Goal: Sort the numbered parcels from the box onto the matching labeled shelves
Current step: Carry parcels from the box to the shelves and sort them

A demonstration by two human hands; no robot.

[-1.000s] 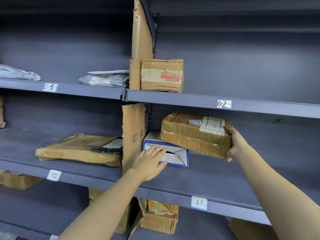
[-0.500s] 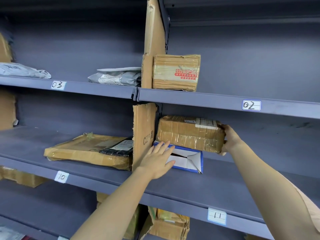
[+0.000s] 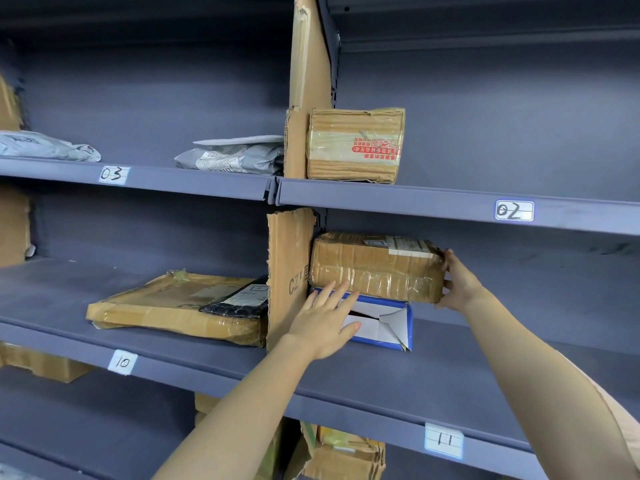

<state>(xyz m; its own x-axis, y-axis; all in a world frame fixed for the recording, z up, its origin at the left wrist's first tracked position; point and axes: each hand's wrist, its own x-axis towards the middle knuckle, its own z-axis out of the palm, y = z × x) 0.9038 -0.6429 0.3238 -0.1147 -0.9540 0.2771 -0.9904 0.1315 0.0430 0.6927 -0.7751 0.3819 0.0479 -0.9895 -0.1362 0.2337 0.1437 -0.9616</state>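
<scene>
On shelf 11 [image 3: 443, 439], the right hand [image 3: 459, 284] grips the brown parcel [image 3: 375, 266], now lowered flat onto the blue-edged box [image 3: 384, 322] steadied by the flat, open left hand [image 3: 323, 323], nearly placed.

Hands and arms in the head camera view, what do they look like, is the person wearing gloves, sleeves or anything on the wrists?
Both are bare. The left hand and right hand wear no gloves, and no rings, watch or wristband show. Both forearms are uncovered to the frame edge, with no markings. The one piece of clothing in view is a strip of light, peach-toned fabric at the lower right edge by the right upper arm, probably a short sleeve.
</scene>
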